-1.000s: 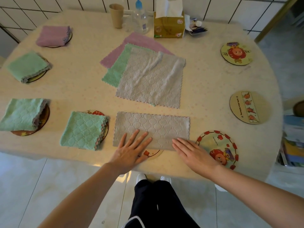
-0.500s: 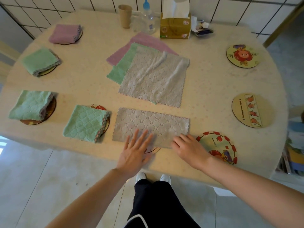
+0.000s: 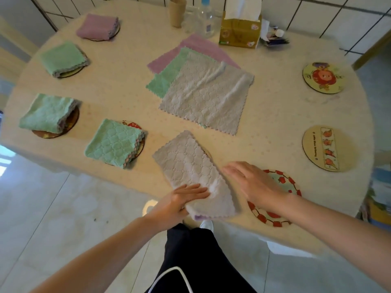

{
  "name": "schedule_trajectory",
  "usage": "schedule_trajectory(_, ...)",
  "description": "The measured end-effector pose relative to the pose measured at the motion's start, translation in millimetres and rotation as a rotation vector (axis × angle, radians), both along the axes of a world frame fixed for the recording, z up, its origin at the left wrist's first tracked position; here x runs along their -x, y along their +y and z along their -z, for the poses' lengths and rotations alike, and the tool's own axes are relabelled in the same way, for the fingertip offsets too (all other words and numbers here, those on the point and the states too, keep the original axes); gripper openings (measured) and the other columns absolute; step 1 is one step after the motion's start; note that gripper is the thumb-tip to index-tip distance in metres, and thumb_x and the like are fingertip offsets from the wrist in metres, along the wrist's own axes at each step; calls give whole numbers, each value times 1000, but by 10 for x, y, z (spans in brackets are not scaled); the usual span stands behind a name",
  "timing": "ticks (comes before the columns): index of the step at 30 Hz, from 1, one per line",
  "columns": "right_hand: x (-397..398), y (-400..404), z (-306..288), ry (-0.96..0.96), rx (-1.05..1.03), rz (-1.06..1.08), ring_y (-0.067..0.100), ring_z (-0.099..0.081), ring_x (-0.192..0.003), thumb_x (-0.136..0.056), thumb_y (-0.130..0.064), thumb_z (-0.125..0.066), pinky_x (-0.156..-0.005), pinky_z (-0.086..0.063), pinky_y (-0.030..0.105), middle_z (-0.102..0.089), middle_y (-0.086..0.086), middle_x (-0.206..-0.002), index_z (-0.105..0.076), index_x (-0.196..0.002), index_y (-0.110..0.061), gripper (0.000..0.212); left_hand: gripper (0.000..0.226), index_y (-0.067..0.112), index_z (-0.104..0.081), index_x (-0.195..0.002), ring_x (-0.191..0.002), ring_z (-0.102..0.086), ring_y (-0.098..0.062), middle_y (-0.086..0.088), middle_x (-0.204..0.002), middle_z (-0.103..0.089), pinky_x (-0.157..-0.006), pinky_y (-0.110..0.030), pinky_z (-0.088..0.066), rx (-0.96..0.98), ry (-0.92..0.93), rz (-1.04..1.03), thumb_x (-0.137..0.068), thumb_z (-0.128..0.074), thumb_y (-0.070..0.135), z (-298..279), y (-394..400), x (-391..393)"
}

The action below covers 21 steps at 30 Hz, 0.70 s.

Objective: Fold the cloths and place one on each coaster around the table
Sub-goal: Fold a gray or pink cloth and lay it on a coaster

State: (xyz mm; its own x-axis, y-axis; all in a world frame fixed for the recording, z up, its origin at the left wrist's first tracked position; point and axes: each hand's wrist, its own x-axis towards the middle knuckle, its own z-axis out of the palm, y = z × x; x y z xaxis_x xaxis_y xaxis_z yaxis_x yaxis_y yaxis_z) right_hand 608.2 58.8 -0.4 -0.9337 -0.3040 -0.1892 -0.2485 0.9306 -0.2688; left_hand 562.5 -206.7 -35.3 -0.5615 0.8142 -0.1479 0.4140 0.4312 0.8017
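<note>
A grey cloth (image 3: 188, 163), folded in half, lies slantwise at the table's near edge, its near end hanging slightly over the rim. My left hand (image 3: 182, 200) grips that near end, fingers on top. My right hand (image 3: 251, 185) is flat and open beside the cloth's right edge, over a red-bordered coaster (image 3: 284, 182). A sliver of another coaster (image 3: 208, 154) peeks out from under the cloth. Bare coasters lie at the right (image 3: 329, 149) and far right (image 3: 324, 78). Unfolded grey (image 3: 207, 96), green (image 3: 167, 79) and purple (image 3: 196, 47) cloths are stacked mid-table.
Folded cloths sit on coasters along the left: three green (image 3: 114, 142), (image 3: 46, 113), (image 3: 63, 58) and one purple (image 3: 96, 26). A tissue box (image 3: 240, 30), a paper cup (image 3: 176, 11) and a bottle (image 3: 206, 20) stand at the back of the round table (image 3: 127, 92).
The folded grey cloth has swung from lying crosswise to slanting toward me. My left hand went from pressing flat to gripping its near end; my right hand came off it to the right.
</note>
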Motion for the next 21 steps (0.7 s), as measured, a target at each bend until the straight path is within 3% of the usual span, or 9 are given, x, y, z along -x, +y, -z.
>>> schedule_trajectory(2,7,16,180,-90,-84,-104,18,-11,-145,-89,-1,-51,-118,-16,32,-11,1,-158,-5,-151,-20,79,41,28,-50,-137,-140,-31,-5,12,-145,-45,-119,-40,-22,0,-14,23,-97,-52,24,-45,-128,7)
schedule_trajectory(5,85,-110,352,-98,-106,-259,14,1,-146,-94,-25,-50,-117,1,30,-2,-3,-160,3,-150,-21,78,41,34,-48,-138,-141,-28,-3,15,-147,-42,-118,-38,-24,22,-31,49,-97,-50,35,-78,-294,6)
schedule_trajectory(9,220,-278,457,34,-56,-462,20,-26,-142,-85,-17,-64,-116,-24,37,-30,3,-153,-31,-147,-16,70,43,32,-47,-139,-143,-23,-4,14,-148,-41,-118,-35,-25,94,-50,70,-96,-54,31,-29,-488,17)
schedule_trajectory(12,285,-280,493,70,30,-518,17,-36,-137,-84,-13,-64,-113,-29,34,-43,0,-146,-47,-138,-19,57,43,38,-51,-135,-139,-32,-1,15,-144,-47,-115,-35,-31,132,-145,12,-94,-57,27,-4,-562,65)
schedule_trajectory(14,330,-275,492,-8,141,-434,11,-37,-136,-90,-21,-57,-114,-27,30,-47,-5,-143,-50,-135,-22,46,42,44,-54,-129,-127,-49,-3,16,-134,-57,-107,-38,-42,135,-261,-104,-95,-52,21,-5,-570,123)
schedule_trajectory(16,383,-314,445,-202,326,-223,2,-43,-129,-93,-31,-53,-112,-33,27,-55,-8,-136,-54,-132,-24,39,33,37,-61,-122,-111,-62,-15,6,-120,-68,-97,-45,-49,101,-396,-267,-98,-46,19,-21,-533,212)
schedule_trajectory(19,533,-457,318,-407,708,218,-6,-62,-89,-89,-43,-57,-76,-54,22,-69,-14,-105,-63,-117,-29,32,18,29,-67,-102,-90,-69,-15,-1,-101,-72,-80,-39,-58,-7,-589,-614,-96,-51,35,-82,-431,419)
schedule_trajectory(21,675,-554,295,-361,827,442,0,-64,-82,-88,-42,-59,-71,-55,27,-69,-11,-92,-65,-103,-31,20,29,22,-69,-91,-75,-72,-13,0,-87,-75,-63,-28,-60,-15,-724,-801,-91,-54,46,-119,-356,563)
